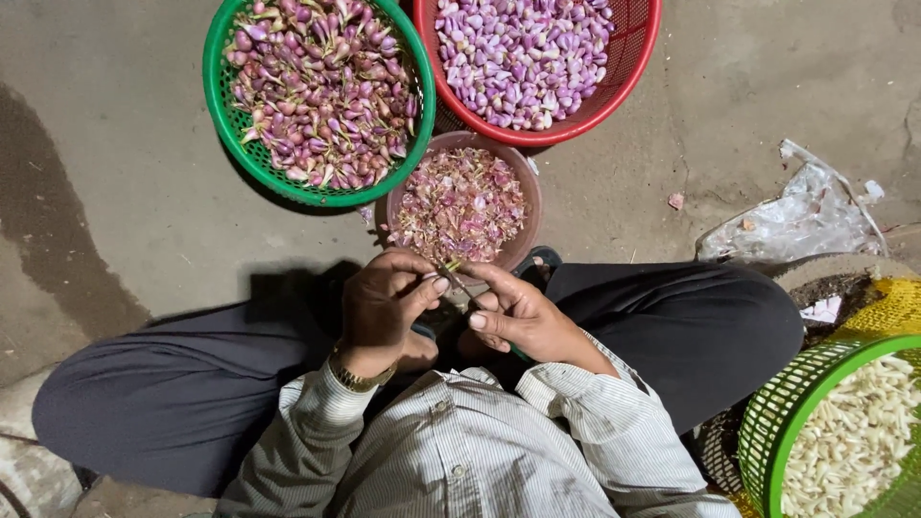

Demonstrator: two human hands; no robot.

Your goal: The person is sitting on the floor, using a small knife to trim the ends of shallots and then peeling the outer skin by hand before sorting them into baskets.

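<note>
My left hand (384, 302) and my right hand (513, 312) meet above my lap, fingers pinched together on a small shallot (449, 269) with a green tip. A thin dark blade (459, 285) lies between the fingers; which hand grips it I cannot tell. Just beyond the hands stands a brown bowl (530, 187) filled with pink peelings. A green basket (225, 120) of unpeeled shallots sits at the far left. A red basket (633, 67) of peeled purple shallots sits at the far right.
I sit cross-legged on a concrete floor in dark trousers and a striped shirt. A green basket (767, 422) of peeled garlic cloves stands at my right. A crumpled plastic bag (796, 216) lies beyond it, and a yellow mesh (887, 307) next to it.
</note>
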